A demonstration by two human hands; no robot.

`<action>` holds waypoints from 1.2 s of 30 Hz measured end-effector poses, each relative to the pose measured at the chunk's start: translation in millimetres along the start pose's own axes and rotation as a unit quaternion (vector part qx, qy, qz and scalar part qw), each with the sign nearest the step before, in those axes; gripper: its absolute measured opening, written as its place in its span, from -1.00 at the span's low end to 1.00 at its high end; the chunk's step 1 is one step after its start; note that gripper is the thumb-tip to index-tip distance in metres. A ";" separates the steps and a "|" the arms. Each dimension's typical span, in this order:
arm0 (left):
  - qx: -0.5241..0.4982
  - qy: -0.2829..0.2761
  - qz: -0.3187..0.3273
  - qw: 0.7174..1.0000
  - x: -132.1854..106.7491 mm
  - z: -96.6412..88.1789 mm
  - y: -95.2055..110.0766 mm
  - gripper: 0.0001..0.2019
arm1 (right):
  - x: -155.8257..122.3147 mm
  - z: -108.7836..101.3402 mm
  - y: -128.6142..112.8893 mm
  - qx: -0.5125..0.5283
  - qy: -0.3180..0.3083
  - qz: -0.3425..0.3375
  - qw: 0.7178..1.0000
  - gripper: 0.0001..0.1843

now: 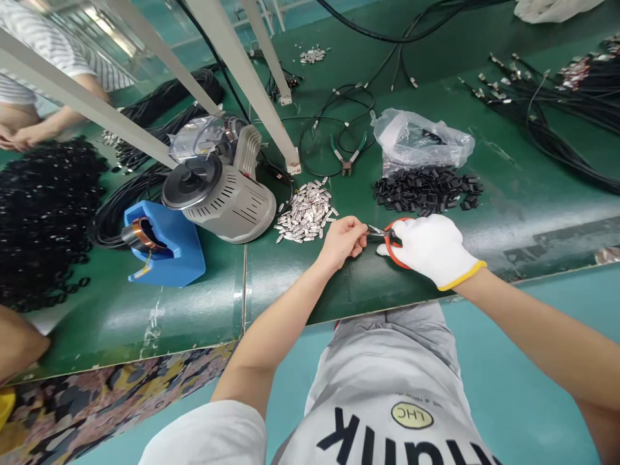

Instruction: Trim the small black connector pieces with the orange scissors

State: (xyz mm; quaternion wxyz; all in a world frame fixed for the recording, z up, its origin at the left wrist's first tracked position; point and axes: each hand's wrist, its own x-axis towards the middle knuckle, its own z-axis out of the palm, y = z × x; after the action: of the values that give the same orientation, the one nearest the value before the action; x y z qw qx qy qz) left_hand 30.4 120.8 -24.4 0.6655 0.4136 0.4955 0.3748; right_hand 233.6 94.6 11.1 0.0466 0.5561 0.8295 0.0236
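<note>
My right hand (pixel 429 245), in a white glove with a yellow cuff, grips a pair of scissors (pixel 398 261) with red-orange handles. The scissors' blades point left, their tips close to the fingertips of my left hand (pixel 345 240). That hand is bare, its thumb and fingers pinched together on something too small to make out. A pile of small silver metal connectors (pixel 305 213) lies just beyond my left hand. Past my right hand is a heap of small black plastic pieces (pixel 426 190), spilling out below a clear plastic bag (pixel 421 139).
Pliers (pixel 347 158) lie near looped black cables. A grey machine (pixel 227 194) and a blue tape dispenser (pixel 179 258) stand to the left, under white metal posts (pixel 252 84). Black cable bundles (pixel 547 123) lie at right. People sit at the left beside a black heap (pixel 43 213).
</note>
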 end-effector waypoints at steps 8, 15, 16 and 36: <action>-0.008 0.004 0.010 1.000 0.1 -1.7 -2.9 -0.81 | 1.0 -5.5 -3.2 -0.030 -0.002 -0.004 1.000 -0.30; -0.018 0.007 0.013 1.000 -2.1 0.9 -0.8 -0.81 | 2.9 -5.2 -1.9 -0.049 -0.008 -0.017 0.999 -0.24; -0.018 0.008 0.013 1.000 -2.6 1.2 -0.4 -0.82 | 3.2 -4.8 -1.9 -0.048 -0.009 -0.016 0.999 -0.24; -0.014 0.013 0.007 1.000 -1.3 0.6 -0.7 -0.81 | 3.5 -15.3 2.3 -0.063 -0.089 -0.010 0.994 -0.31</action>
State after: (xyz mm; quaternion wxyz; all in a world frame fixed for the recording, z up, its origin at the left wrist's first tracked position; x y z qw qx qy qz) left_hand 30.8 119.2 -24.5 0.6622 0.4023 0.4962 0.3917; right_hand 232.8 98.9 26.4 0.1555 0.5440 0.8242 0.0260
